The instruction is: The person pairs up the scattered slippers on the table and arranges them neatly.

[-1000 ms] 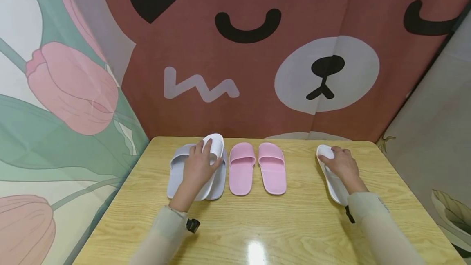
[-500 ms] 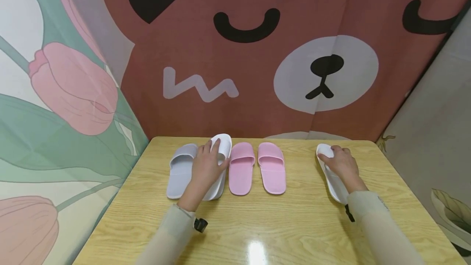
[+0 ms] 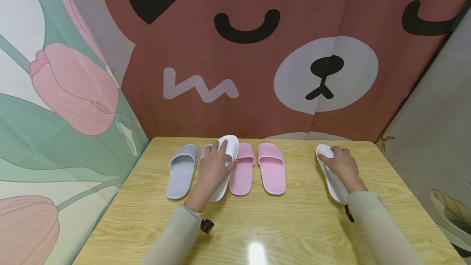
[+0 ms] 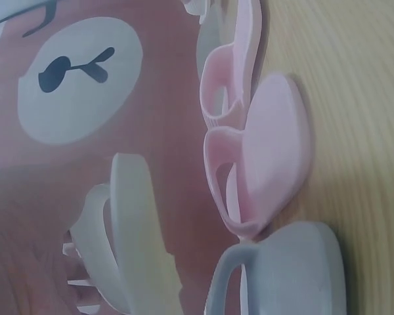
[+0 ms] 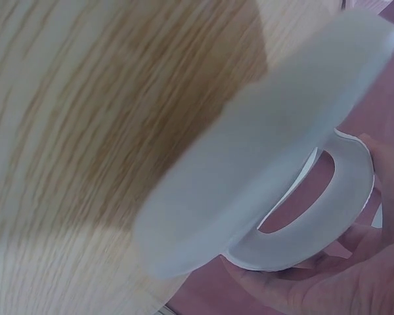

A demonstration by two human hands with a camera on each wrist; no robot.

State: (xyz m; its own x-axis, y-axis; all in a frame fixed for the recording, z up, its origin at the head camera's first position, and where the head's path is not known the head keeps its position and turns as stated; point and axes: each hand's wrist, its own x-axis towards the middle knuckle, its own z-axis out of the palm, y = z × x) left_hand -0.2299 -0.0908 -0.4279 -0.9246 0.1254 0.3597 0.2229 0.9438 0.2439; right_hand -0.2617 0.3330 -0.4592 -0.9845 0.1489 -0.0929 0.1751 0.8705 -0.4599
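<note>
My left hand (image 3: 211, 170) grips a white slipper (image 3: 232, 147) by its strap. In the left wrist view that white slipper (image 4: 136, 230) is raised off the tabletop. Seen from the head, it overlaps one grey slipper and the left pink slipper (image 3: 241, 181). Far to the right, my right hand (image 3: 342, 165) holds a second white slipper (image 3: 335, 185), thumb and fingers at its strap. The right wrist view shows this white slipper (image 5: 262, 151) tilted, its shadow falling on the wood. Another grey slipper (image 3: 180, 179) lies at the left, toe toward the back.
The right pink slipper (image 3: 273, 179) lies beside its mate near the back of the wooden table (image 3: 294, 228). A bear-print curtain (image 3: 257, 105) hangs behind the table's back edge. Patterned cloth (image 3: 73, 154) covers the left side, and more cloth hangs at the right.
My left hand has moved rightward with its white slipper, from over the grey pair to the left pink slipper's edge. My right hand and its white slipper stay nearly still.
</note>
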